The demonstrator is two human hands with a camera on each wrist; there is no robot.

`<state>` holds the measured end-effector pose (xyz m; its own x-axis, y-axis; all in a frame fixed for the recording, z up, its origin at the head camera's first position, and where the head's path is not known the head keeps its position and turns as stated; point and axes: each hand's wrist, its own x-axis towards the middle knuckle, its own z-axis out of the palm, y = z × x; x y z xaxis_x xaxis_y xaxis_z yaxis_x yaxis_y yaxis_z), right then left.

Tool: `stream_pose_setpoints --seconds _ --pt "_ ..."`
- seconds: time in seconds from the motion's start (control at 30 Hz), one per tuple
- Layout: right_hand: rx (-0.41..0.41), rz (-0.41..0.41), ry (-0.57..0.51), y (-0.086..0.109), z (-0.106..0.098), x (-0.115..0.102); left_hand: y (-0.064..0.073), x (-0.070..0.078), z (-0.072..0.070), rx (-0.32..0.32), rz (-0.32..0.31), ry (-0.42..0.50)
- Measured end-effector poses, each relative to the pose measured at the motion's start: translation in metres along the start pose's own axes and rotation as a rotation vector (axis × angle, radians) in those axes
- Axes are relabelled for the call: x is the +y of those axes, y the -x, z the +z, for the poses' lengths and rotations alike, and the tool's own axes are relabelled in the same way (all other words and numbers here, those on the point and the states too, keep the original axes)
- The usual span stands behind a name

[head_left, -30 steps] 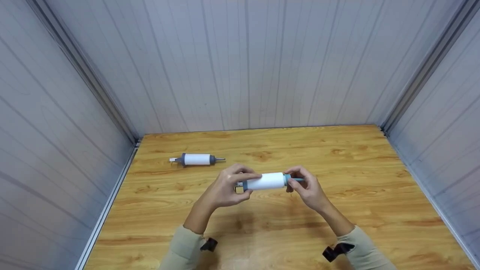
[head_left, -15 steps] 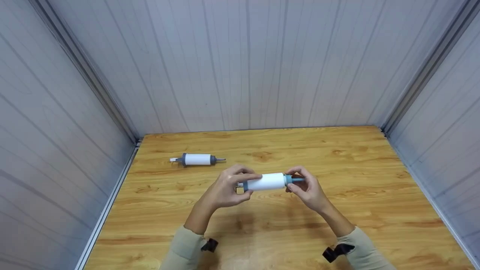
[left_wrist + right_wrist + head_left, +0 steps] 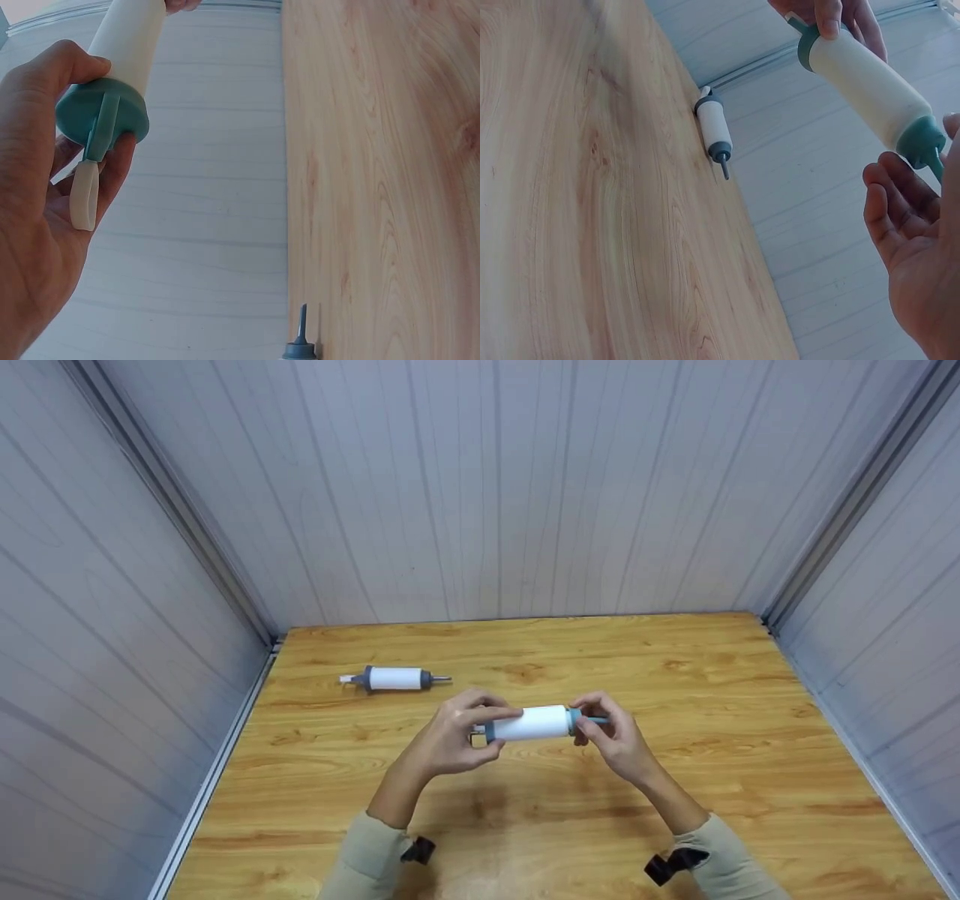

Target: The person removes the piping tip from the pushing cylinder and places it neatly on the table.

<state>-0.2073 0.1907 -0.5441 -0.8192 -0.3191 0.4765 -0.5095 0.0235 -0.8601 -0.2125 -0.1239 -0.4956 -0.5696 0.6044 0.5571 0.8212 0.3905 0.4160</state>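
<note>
Tube (image 3: 534, 722) is in the air over the table (image 3: 525, 825), lying crosswise, held at both ends. Plain white barrel, teal collar (image 3: 124, 112) with a pale loop (image 3: 85, 196) on its left end, teal cap (image 3: 919, 141) and thin spout on its right. Left hand (image 3: 454, 739) is clamped on the tube's collar end, thumb and fingers on opposite sides. Right hand (image 3: 619, 742) pinches the cap; its other fingers curl loosely beside it. Gray unit (image 3: 396, 679), similar white barrel but gray ends, lies on the table beyond and left of the tube.
</note>
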Motion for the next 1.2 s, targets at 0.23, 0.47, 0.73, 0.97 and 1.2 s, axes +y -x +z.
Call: stream_pose_setpoints --seconds 0.23,0.47,0.73,0.97,1.2 --pt "0.01 0.011 -0.009 0.0008 0.0007 0.0001 -0.0001 0.0006 -0.0003 -0.009 -0.003 -0.002" --pt "0.013 -0.002 -0.019 0.002 0.0006 0.0 -0.0009 -0.0002 0.0003 0.0 0.009 0.006" --pt "0.001 -0.016 -0.042 0.0025 -0.0001 0.0001 -0.001 -0.0007 0.001 0.009 0.022 -0.006" --pt "0.006 -0.02 -0.017 0.0025 -0.0009 0.0002 -0.0011 -0.0013 0.0013 0.015 0.031 -0.01" --pt "0.014 -0.015 -0.003 0.0026 -0.0016 0.0015 -0.0025 0.0 0.0021 0.007 0.032 -0.013"
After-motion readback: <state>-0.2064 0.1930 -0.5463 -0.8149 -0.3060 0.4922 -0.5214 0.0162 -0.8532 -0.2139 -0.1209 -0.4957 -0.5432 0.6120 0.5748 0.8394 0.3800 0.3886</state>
